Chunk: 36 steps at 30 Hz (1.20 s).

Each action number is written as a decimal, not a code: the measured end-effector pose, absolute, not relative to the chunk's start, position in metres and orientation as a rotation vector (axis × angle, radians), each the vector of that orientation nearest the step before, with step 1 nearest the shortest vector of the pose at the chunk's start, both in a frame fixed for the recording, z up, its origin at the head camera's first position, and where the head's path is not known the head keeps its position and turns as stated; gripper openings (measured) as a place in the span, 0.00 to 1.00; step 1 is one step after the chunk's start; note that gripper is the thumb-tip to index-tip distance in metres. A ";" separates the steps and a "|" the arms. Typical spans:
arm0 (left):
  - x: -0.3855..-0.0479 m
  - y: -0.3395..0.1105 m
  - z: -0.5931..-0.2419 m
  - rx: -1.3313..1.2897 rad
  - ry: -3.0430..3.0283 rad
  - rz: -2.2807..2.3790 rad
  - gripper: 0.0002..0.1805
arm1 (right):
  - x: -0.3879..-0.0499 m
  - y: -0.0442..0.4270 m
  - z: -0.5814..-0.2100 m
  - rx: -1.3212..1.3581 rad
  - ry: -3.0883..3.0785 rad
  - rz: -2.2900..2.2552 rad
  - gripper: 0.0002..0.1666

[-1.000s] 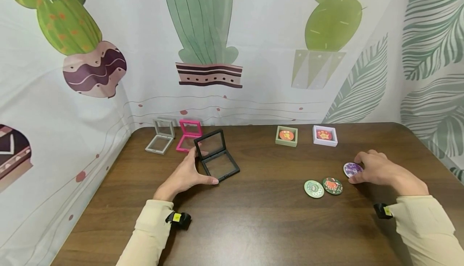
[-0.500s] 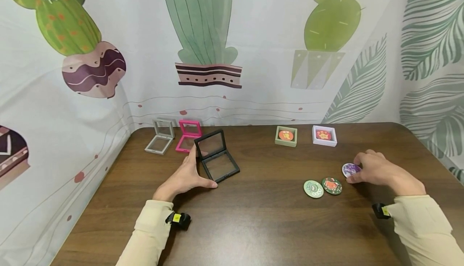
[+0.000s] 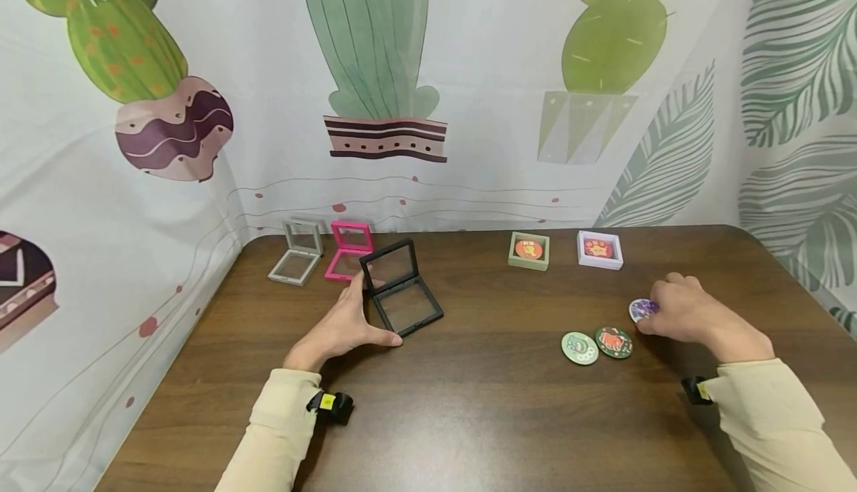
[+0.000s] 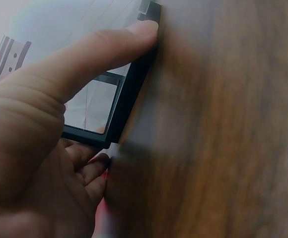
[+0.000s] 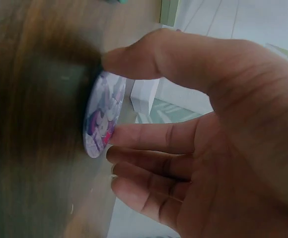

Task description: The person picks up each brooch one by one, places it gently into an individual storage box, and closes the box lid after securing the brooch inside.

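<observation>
My left hand (image 3: 338, 332) grips a black hinged display frame (image 3: 425, 321) by its left side, thumb at the front corner and fingers toward the back. The frame stands open on the table, its lid raised. In the left wrist view the thumb presses on the frame's black edge (image 4: 134, 87). At the right, my right hand (image 3: 692, 315) pinches a round purple-and-white badge (image 3: 641, 310) between thumb and fingertips. The right wrist view shows this badge (image 5: 100, 116) tilted, close to the tabletop. A light green badge (image 3: 579, 348) and a dark green badge with a red picture (image 3: 614, 342) lie nearby.
Behind the left hand stand a grey open frame (image 3: 276, 278) and a pink open frame (image 3: 352, 225). Toward the back right sit a green box frame (image 3: 529, 264) and a pale purple box frame (image 3: 600, 263), each containing a badge. Printed cloth (image 3: 495, 164) hangs behind the wooden table (image 3: 482, 403).
My right hand has shifted slightly left with the purple badge, and its fingers cover a bit more of it. The left hand and black frame stay in place.
</observation>
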<state>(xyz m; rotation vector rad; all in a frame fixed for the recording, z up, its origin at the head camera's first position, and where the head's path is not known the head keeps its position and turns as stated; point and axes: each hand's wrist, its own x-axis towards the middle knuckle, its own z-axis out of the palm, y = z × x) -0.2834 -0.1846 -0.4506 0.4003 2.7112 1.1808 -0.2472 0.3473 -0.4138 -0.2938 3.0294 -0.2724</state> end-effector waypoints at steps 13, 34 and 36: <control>-0.284 -0.185 -0.451 0.413 2.704 1.195 0.76 | -0.249 0.339 -0.416 -0.261 3.035 -0.318 0.30; -0.284 -0.182 -0.452 0.449 2.713 1.201 0.77 | -0.254 0.291 -0.408 -0.407 3.096 -0.509 0.31; -0.284 -0.182 -0.453 0.446 2.712 1.203 0.77 | -0.255 0.286 -0.407 -0.403 3.088 -0.517 0.31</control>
